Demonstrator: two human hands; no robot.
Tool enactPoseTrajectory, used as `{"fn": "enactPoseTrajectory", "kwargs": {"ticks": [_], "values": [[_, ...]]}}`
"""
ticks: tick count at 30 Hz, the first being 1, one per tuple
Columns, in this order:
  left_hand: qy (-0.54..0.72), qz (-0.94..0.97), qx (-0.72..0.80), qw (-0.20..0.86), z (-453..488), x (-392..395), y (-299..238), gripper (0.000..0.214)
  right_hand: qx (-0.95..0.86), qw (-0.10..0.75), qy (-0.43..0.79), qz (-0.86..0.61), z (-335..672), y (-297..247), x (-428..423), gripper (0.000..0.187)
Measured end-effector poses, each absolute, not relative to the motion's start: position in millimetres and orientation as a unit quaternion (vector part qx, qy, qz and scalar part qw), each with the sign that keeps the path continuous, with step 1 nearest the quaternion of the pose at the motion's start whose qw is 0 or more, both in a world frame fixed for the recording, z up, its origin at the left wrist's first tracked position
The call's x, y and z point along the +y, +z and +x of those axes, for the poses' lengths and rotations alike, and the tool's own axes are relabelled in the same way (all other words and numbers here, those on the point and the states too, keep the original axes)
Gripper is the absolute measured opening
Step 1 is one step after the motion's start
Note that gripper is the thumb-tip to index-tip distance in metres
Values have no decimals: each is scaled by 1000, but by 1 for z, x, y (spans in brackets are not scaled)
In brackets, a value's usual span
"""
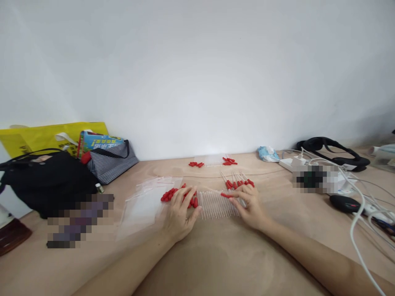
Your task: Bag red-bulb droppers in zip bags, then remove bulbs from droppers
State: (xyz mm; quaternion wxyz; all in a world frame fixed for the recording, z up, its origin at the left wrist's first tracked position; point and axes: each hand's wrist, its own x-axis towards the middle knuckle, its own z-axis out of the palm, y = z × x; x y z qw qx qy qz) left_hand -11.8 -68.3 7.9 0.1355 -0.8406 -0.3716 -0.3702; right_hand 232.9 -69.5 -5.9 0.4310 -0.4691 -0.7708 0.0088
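Note:
A row of clear thin tubes with red caps (216, 204) lies side by side on the tan table (222, 255) between my hands. My left hand (180, 211) rests flat on the left end of the row, fingers spread over the red caps (169, 194). My right hand (251, 205) sits at the right end, its thumb and forefinger pinched on one red-capped tube (226, 195). More loose red-capped tubes (239, 181) fan out just behind my right hand.
Clear plastic bags (145, 203) lie left of the row. Another small batch of tubes (212, 161) sits by the wall. Black, striped and yellow bags (61, 164) crowd the left. Cables, a power strip (291, 163), a mouse (344, 202) and a black strap lie on the right.

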Motion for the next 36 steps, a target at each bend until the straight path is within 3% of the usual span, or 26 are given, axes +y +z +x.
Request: {"fn": "enactPoseTrajectory", "kwargs": {"ticks": [8, 14, 20, 36], "values": [[-346, -873, -270, 214, 3, -71, 1, 16, -831, 395, 28, -391, 214, -10, -86, 18], [-342, -875, -254, 229, 9, -70, 0, 19, -829, 396, -60, -391, 207, -10, -87, 22], [-328, -888, -223, 232, 9, -73, 3, 23, -832, 419, -146, -334, 203, -16, -85, 10], [-324, -895, -204, 228, -5, -78, 9, 26, -841, 414, -124, -326, 224, -13, -94, 22]]}}
